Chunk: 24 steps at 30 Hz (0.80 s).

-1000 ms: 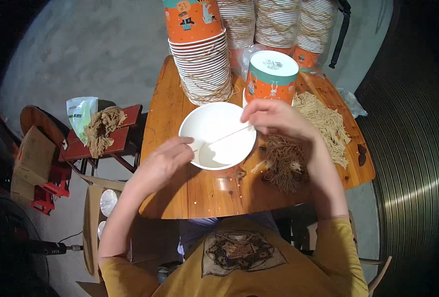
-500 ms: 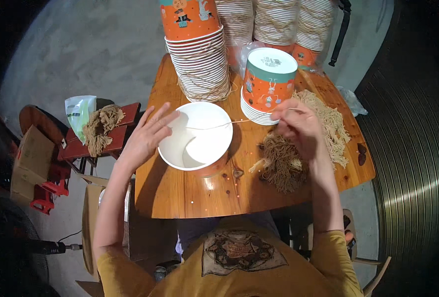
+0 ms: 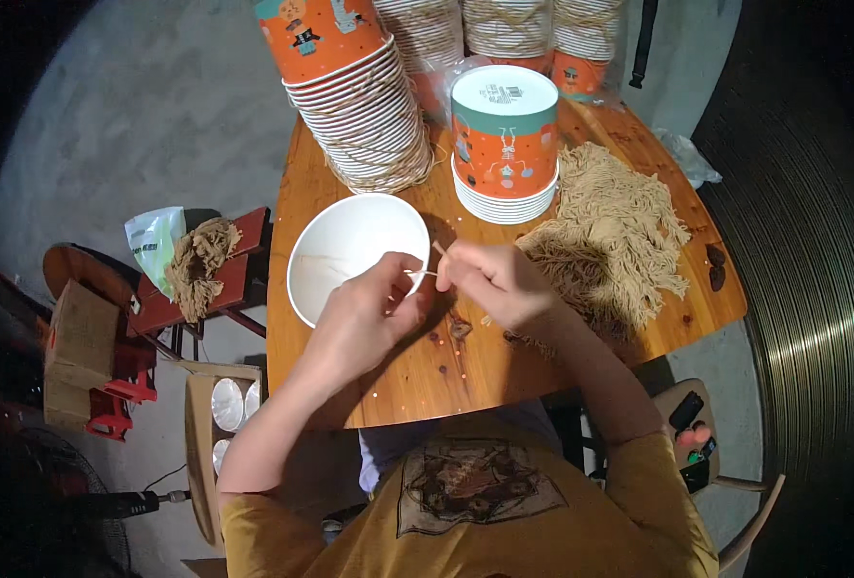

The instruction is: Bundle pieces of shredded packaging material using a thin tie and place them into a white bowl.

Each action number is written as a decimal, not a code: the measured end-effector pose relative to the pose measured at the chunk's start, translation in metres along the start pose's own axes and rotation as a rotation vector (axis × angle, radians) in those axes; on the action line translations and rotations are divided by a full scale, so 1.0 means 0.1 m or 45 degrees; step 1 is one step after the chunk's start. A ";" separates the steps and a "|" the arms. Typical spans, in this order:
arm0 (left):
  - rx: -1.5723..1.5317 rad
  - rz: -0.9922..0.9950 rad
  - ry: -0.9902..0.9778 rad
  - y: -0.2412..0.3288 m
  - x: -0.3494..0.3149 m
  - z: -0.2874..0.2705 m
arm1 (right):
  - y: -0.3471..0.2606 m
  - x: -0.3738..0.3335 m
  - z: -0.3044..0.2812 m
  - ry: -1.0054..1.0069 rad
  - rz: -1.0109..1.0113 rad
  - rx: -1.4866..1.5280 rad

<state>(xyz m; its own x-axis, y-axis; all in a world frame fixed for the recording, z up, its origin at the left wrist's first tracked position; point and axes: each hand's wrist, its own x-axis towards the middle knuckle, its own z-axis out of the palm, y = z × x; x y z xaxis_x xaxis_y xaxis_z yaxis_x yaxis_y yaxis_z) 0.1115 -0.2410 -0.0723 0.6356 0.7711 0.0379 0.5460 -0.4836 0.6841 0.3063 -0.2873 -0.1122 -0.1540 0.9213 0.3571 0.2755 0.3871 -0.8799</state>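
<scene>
A white-lined paper tub (image 3: 350,236) stands mouth up on the wooden table. At its right rim, my left hand (image 3: 369,308) is closed, thumb and fingers pinching a thin pale cord (image 3: 426,273). Just to the right, my right hand (image 3: 499,284) pinches the same cord, and a short end sticks up above its fingertips. The two hands are only a small gap apart. Behind my right forearm lies a heap of tan cords (image 3: 629,226), part of it in shadow.
Upside-down orange-and-green tubs (image 3: 504,144) are nested behind my right hand. A tall leaning stack of tubs (image 3: 364,125) with cords around it stands at the back left. More stacks (image 3: 509,29) are behind. A red bench (image 3: 244,250) with a cord bundle stands left.
My left hand went from open beside the tub's left side to pinching at its right rim. My right hand moved left toward it with the cord. The view shifted slightly.
</scene>
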 end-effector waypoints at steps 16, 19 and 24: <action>-0.070 -0.054 -0.107 -0.06 -0.04 -0.20 | 0.28 -0.06 0.40 0.297 -0.207 -0.459; -0.049 -0.054 -0.104 -0.05 -0.03 -0.19 | 0.30 -0.04 0.40 0.293 -0.198 -0.414; 0.009 -0.066 -0.100 -0.03 -0.03 -0.19 | 0.24 -0.01 0.39 0.268 -0.118 -0.371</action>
<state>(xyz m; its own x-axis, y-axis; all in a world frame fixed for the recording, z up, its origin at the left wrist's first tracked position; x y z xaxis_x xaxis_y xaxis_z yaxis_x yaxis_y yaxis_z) 0.0971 -0.2337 -0.0606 0.6470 0.7605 -0.0553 0.5832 -0.4468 0.6784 0.2758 -0.2803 -0.1465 -0.0007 0.8575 0.5145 0.5328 0.4357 -0.7254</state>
